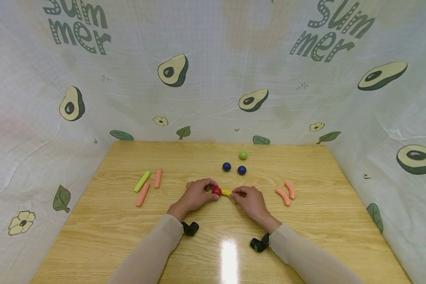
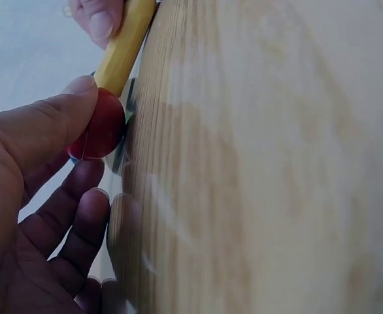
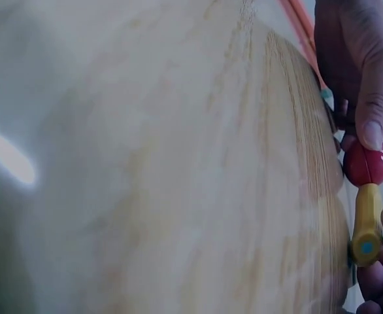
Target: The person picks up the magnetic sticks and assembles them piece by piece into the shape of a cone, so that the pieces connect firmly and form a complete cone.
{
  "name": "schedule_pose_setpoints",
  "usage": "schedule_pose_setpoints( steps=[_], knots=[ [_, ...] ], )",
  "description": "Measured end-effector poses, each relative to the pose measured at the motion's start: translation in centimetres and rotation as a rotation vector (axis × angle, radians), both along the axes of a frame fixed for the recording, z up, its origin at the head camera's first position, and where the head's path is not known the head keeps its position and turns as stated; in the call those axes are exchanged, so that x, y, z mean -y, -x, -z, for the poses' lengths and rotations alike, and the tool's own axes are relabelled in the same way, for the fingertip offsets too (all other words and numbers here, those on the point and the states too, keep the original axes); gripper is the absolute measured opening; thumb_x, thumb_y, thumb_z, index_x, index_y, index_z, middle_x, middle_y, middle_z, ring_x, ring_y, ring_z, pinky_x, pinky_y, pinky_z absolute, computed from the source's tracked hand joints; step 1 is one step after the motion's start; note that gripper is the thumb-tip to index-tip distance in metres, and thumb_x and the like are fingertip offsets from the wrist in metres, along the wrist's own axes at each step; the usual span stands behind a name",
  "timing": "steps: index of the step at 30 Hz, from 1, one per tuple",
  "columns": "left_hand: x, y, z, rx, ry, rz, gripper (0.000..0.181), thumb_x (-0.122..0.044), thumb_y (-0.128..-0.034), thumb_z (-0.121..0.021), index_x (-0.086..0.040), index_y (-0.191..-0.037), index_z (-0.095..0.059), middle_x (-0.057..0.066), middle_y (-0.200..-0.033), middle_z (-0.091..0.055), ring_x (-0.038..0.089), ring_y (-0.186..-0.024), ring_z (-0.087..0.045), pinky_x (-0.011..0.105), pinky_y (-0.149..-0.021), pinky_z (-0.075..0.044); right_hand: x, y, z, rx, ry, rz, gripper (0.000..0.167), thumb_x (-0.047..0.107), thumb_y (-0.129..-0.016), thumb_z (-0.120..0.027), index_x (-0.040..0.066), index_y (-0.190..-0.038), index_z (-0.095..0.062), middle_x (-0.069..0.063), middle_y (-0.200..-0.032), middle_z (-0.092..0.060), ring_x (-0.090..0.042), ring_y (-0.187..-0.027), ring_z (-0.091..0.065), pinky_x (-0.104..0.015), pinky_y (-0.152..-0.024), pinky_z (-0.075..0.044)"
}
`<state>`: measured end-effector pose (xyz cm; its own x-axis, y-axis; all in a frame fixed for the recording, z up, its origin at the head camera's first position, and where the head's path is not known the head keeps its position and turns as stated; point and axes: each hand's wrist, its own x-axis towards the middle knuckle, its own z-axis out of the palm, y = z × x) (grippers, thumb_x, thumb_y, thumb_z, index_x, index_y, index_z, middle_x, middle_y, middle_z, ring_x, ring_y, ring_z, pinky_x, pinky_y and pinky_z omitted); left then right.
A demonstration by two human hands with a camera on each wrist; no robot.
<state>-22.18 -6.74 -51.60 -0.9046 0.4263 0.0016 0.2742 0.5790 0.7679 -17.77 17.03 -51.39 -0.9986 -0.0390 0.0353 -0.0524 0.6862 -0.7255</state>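
At the middle of the wooden table, my left hand (image 1: 197, 194) pinches a red ball (image 1: 216, 191) between thumb and fingers. A short, curved yellow stick (image 1: 226, 193) is pinched by my right hand (image 1: 251, 201), just to the right. One end of the stick touches the ball, as both the left wrist view, with the ball (image 2: 103, 127) below the stick (image 2: 126, 52), and the right wrist view show. The stick's other end (image 3: 366, 247) is round, with a small blue spot. Parts of the right fingers fall outside the right wrist view.
Beyond the hands lie two blue balls (image 1: 227, 167) (image 1: 241, 170) and a green ball (image 1: 243, 155). On the left are a yellow-green straight stick (image 1: 142, 182) and two pink straight sticks (image 1: 157, 178) (image 1: 142, 194). Two pink curved sticks (image 1: 283, 197) (image 1: 290, 190) lie right. Patterned cloth (image 1: 213, 79) surrounds the table.
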Motion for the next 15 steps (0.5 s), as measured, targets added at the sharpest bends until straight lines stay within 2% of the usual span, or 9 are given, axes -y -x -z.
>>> schedule_pose_setpoints(
  steps=[6, 8, 11, 15],
  knots=[
    [0.05, -0.12, 0.02, 0.003, 0.016, -0.008, 0.030, -0.039, -0.0905, -0.085, -0.025, -0.113, -0.071, -0.010, -0.102, -0.072, 0.013, -0.100, -0.062, 0.047, -0.101, -0.028, -0.17, -0.34, -0.03, 0.006, 0.015, -0.023, 0.018, 0.027, -0.093, -0.082, 0.016, -0.107, -0.081, 0.007, -0.091, -0.074, -0.013, -0.083, -0.056, -0.045, -0.090, -0.038],
    [0.08, -0.18, -0.04, -0.005, 0.020, -0.006, 0.030, -0.038, -0.0910, -0.084, -0.025, -0.115, -0.071, -0.009, -0.105, -0.071, 0.013, -0.100, -0.062, 0.047, -0.102, -0.028, -0.24, -0.45, -0.07, 0.015, 0.026, -0.032, 0.017, 0.026, -0.093, -0.082, 0.018, -0.108, -0.081, 0.007, -0.094, -0.074, -0.014, -0.086, -0.055, -0.043, -0.089, -0.037],
    [0.11, -0.27, -0.10, -0.019, 0.025, 0.003, 0.031, -0.035, -0.0932, -0.083, -0.025, -0.121, -0.074, -0.007, -0.112, -0.070, 0.013, -0.102, -0.060, 0.047, -0.102, -0.029, -0.44, -0.65, -0.23, 0.031, 0.044, -0.046, 0.013, 0.026, -0.095, -0.080, 0.020, -0.106, -0.082, 0.008, -0.094, -0.074, -0.013, -0.088, -0.056, -0.043, -0.090, -0.039],
    [0.10, -0.34, -0.13, -0.042, 0.052, 0.037, 0.036, -0.030, -0.0973, -0.078, -0.027, -0.133, -0.074, -0.006, -0.118, -0.070, 0.014, -0.105, -0.061, 0.048, -0.102, -0.029, -0.66, -0.81, -0.39, 0.049, 0.039, -0.062, 0.008, 0.027, -0.096, -0.077, 0.024, -0.100, -0.083, 0.009, -0.092, -0.075, -0.013, -0.087, -0.056, -0.048, -0.096, -0.039]
  ],
)
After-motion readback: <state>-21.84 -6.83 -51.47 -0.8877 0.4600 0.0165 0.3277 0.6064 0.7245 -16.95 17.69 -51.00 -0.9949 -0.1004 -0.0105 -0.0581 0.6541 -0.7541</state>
